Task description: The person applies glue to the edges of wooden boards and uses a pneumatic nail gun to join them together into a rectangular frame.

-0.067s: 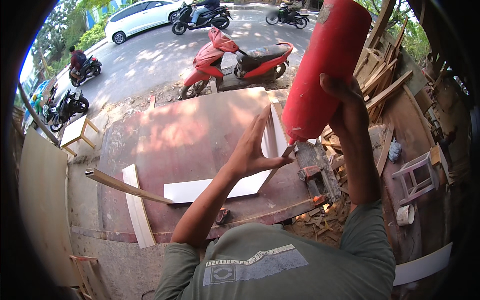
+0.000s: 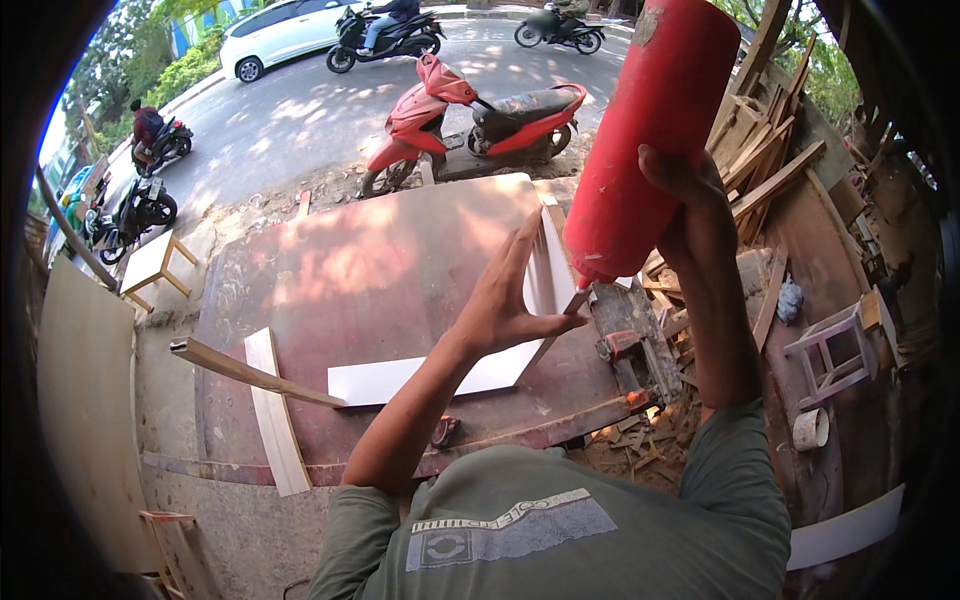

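Bottle [image 2: 650, 140] in red is slanting nozzle-down over a roadside counter [image 2: 300, 330], and I am grasping it low on its body with my right hand [image 2: 690, 200], fingers wrapping its side. Its long axis is running from the upper right down to the lower left, and its narrow nozzle [image 2: 585, 284] is pointing at the slim edge of a white panel [image 2: 541, 275], the tip sitting at or just beside that edge; I cannot tell whether the two are touching. My left hand [image 2: 500, 300] is lying nearer to the panel, just left of the nozzle, the fingers spreading away from me along the panel and the thumb reaching right toward its edge; it is not closing into a fist, and how firmly it is pressing I cannot tell. The panel is stretching away from me, its long axis crossing that of a flat white strip [image 2: 430, 378], which is extending leftward beneath my left forearm. To the right of the panel, an orange-and-dark power tool [image 2: 622, 350] is resting by the counter's right side. At left, a pale board [image 2: 275, 410] is lying under a brown stick [image 2: 255, 370], while beyond the counter a red scooter [image 2: 470, 130] is standing beside the road.
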The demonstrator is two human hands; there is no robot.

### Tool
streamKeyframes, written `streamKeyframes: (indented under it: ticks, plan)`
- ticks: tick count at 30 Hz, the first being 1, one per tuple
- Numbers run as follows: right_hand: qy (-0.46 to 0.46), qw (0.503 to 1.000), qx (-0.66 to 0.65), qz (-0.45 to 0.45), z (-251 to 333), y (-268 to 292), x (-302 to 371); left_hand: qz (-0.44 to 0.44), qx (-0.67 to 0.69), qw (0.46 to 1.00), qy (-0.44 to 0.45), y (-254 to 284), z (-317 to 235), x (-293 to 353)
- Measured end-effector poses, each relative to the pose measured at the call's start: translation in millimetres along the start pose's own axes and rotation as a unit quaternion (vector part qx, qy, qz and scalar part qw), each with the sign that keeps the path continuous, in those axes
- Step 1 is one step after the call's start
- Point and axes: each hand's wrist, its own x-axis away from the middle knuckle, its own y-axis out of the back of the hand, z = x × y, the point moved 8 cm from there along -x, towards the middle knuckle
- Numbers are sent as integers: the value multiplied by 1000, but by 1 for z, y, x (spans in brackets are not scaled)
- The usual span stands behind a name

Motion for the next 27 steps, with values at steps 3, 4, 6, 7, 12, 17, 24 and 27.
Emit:
streamKeyframes:
  ticks: [3,4,6,7,12,17,24,27]
  plan:
    - [8,1000,7,-15,-1,1,-3,5,8,1000,4,0,-2,-1]
    - [8,1000,10,-20,0,1,-3,8,13,1000,5,0,-3,-1]
    - [10,999,15,-27,0,1,-5,6,3,1000,2,-1,-1,-1]
    - [9,999,20,-27,0,1,-6,5,-3,1000,0,-1,-1,-1]
    - [0,998,45,-34,-8,9,-19,-6,-7,1000,-17,1,-2,0]
    - [22,999,43,-22,-9,11,-36,-4,-2,1000,-21,0,-3,0]
    - [29,998,45,-18,-18,16,-55,0,-9,1000,-11,-1,-2,3]
    - [29,998,56,-12,-19,16,-59,-1,-12,1000,-19,-2,-3,2]
